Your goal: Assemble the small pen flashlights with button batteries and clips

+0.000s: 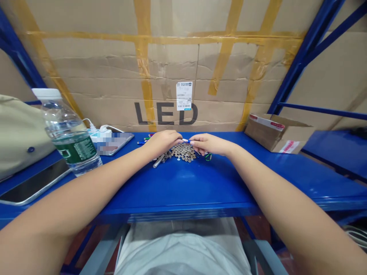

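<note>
A slim blue-and-white pen [186,141] spans the gap between my hands above a pile of small round coins [185,153]. My right hand [208,144] pinches its blue end. The fingers of my left hand [165,139] are closed at the other end, partly hiding it. Below my left wrist lie a silver metal tube [158,162] and some small metal pieces. Several colored pens [141,143] stick out behind my left hand. A green carabiner-like ring [208,157] rests beneath my right hand.
On the left of the blue table [183,191] are a water bottle [77,147], a phone [37,181], a flat device [119,143], a white power strip [99,133] and a beige bag [20,133]. An open cardboard box [269,133] stands right. Taped cardboard [114,84] closes off the back.
</note>
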Tool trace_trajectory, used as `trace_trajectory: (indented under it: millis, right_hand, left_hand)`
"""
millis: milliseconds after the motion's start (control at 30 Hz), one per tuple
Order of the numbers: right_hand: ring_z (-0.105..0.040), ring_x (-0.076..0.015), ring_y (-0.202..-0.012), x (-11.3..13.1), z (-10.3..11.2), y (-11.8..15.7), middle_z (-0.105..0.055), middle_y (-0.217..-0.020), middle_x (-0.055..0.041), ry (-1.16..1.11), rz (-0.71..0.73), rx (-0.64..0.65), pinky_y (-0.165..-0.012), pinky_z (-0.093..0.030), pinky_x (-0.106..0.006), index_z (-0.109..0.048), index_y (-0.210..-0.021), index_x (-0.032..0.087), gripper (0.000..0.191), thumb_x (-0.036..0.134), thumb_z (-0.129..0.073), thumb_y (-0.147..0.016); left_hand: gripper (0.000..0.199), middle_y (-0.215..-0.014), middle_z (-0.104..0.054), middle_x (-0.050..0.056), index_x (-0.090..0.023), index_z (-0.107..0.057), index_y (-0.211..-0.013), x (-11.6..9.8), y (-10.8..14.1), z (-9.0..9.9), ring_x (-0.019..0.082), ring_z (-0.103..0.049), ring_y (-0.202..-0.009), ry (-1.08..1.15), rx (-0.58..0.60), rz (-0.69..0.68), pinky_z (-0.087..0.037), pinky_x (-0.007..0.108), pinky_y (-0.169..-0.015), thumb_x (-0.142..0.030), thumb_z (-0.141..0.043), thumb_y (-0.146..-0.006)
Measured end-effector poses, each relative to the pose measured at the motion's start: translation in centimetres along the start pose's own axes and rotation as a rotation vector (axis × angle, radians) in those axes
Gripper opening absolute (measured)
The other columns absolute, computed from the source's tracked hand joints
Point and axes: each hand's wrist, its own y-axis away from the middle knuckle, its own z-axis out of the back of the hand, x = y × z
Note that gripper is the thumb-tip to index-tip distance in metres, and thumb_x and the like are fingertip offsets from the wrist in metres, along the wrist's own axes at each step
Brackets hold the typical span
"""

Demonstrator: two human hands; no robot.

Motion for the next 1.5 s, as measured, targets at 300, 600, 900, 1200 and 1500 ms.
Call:
trace_trajectory:
  millis: [300,600,900,1200,1500]
  right_hand:
    - [-0.048,-0.0100,-0.052,0.0,-0.5,-0.2,-0.056,-0.070,0.0017,0.219,0.125,-0.083,-0.051,-0.042,-0.024,-0.060,-0.094,0.017,0.022,0.032,-0.043,-0.095]
    - [-0.061,-0.0190,-0.093,-0.5,-0.5,-1.1,-0.070,-0.103,-0.0075,0.480,0.343,-0.302,-0.082,-0.045,-0.030,-0.064,-0.105,0.017,0.021,0.023,-0.049,-0.091]
    - [-0.059,-0.0176,-0.084,-0.3,-1.3,-1.0,-0.068,-0.098,-0.0089,0.523,0.293,-0.217,-0.073,-0.043,-0.027,-0.059,-0.098,0.016,0.018,0.027,-0.045,-0.094]
    - [-0.052,-0.0105,-0.054,1.2,-1.0,0.7,-0.061,-0.075,-0.0014,0.422,0.019,0.014,-0.051,-0.040,-0.023,-0.052,-0.087,0.020,0.014,0.030,-0.045,-0.094]
    - [-0.055,-0.0110,-0.055,1.2,-0.6,1.2,-0.061,-0.072,-0.0013,0.465,-0.074,0.252,-0.052,-0.046,-0.022,-0.051,-0.082,0.021,0.013,0.027,-0.045,-0.092]
  left_hand:
    - [0.034,-0.088,-0.059,0.007,-0.018,-0.055,-0.087,-0.4,0.4,-0.6,0.020,-0.056,-0.084,0.174,0.002,0.096,-0.041,0.030,-0.075,-0.034,-0.028,-0.098]
    - [0.038,-0.059,-0.046,-0.002,-0.018,-0.049,-0.073,-1.3,-0.1,-0.3,0.011,-0.043,-0.053,0.787,0.049,0.474,-0.034,0.024,-0.053,-0.041,-0.031,-0.097]
    - [0.037,-0.062,-0.053,-0.001,-0.019,-0.048,-0.070,-1.8,-0.2,0.1,0.012,-0.048,-0.052,0.706,0.106,0.433,-0.038,0.026,-0.055,-0.042,-0.035,-0.096]
    - [0.035,-0.060,-0.055,-0.002,-0.020,-0.049,-0.070,-1.5,0.0,0.2,0.013,-0.052,-0.055,0.625,0.245,0.405,-0.039,0.026,-0.056,-0.043,-0.038,-0.093]
    - [0.026,-0.075,-0.067,0.001,-0.018,-0.063,-0.082,-2.1,0.0,1.6,0.015,-0.061,-0.070,0.495,0.347,0.278,-0.043,0.024,-0.064,-0.037,-0.046,-0.089]
